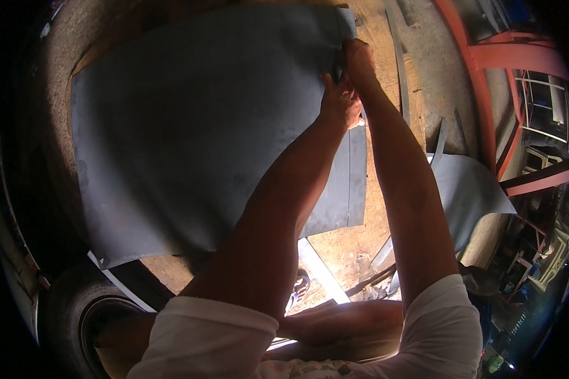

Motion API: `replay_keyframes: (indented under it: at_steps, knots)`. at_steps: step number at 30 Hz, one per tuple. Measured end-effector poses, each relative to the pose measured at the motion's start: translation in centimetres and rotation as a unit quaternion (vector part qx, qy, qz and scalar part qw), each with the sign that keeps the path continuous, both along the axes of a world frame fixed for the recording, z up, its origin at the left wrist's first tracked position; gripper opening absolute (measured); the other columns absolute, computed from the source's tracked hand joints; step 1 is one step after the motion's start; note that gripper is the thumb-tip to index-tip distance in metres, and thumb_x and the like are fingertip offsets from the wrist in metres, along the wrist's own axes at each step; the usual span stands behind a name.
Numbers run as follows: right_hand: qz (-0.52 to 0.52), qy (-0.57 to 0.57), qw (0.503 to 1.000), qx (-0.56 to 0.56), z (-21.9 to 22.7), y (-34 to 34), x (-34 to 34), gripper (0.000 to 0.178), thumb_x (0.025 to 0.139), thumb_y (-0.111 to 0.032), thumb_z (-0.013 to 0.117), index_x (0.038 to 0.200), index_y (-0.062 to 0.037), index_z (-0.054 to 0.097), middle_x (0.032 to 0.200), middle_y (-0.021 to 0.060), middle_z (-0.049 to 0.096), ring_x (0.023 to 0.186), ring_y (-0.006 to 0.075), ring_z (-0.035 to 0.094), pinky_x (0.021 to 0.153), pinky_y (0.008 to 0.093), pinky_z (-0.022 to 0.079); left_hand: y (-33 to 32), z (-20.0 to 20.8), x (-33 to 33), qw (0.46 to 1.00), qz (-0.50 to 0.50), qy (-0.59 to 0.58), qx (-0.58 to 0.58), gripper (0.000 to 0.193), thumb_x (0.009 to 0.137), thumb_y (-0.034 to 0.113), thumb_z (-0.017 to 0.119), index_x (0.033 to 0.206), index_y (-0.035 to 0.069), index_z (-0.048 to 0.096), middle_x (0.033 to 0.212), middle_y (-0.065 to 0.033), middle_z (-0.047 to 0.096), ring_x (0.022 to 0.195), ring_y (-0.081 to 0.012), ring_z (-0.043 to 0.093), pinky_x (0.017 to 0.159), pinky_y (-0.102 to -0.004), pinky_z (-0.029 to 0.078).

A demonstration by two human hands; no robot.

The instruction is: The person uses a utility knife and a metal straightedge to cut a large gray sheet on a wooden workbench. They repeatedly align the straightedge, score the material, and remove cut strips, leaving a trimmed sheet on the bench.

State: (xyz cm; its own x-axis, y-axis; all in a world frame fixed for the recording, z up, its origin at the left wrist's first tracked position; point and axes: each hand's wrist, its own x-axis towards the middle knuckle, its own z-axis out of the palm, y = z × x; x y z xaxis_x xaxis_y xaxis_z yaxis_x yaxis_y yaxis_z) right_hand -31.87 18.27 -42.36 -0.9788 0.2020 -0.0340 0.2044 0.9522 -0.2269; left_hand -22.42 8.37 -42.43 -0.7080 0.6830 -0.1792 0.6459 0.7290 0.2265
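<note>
A large grey metal sheet lies in front of me, with a thin straight line running along its right side. Both my hands are over that line, toward the sheet's far right corner. My right hand is closed in a fist around something dark, mostly hidden by the fingers. Just nearer to me, my left hand has its thumb pointing up and its other fingers curled under. A small dark part shows between the two hands; its kind cannot be made out. A small whitish bit shows under the left hand.
Wooden board lies under the sheet. A smaller curved grey sheet and a narrow strip lie to the right, near a red metal frame. A tyre stands at lower left. Clutter fills the far right.
</note>
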Motion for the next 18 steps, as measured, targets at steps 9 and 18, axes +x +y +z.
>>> replay_keyframes:
  at_steps: [9,18]
  knots:
    - [0.063,0.106,0.992,0.018,4.3,2.2,0.5,0.021,0.089,-0.023,0.065,0.092,-0.0042,0.073,0.093,0.0235,0.071,0.089,0.0437,0.070,0.077,0.0506,0.057,-0.6,2.4,0.3,1.000,0.029,0.007,0.005,0.110,0.082,0.069,0.072,0.158,0.000,0.033,0.168,-0.0135,0.026,0.157,-0.0257,0.022,0.113,-0.0718,0.030]
    - [-0.028,0.037,0.999,-0.003,7.3,7.5,31.2,0.026,0.095,-0.027,0.069,0.111,-0.0060,0.069,0.111,0.0168,0.066,0.102,0.0379,0.066,0.084,0.0480,0.055,0.0,2.1,0.2,0.999,0.035,-0.030,0.021,0.119,0.080,0.069,0.074,0.163,0.002,0.020,0.172,-0.0124,0.016,0.160,-0.0237,0.014,0.114,-0.0766,0.024]
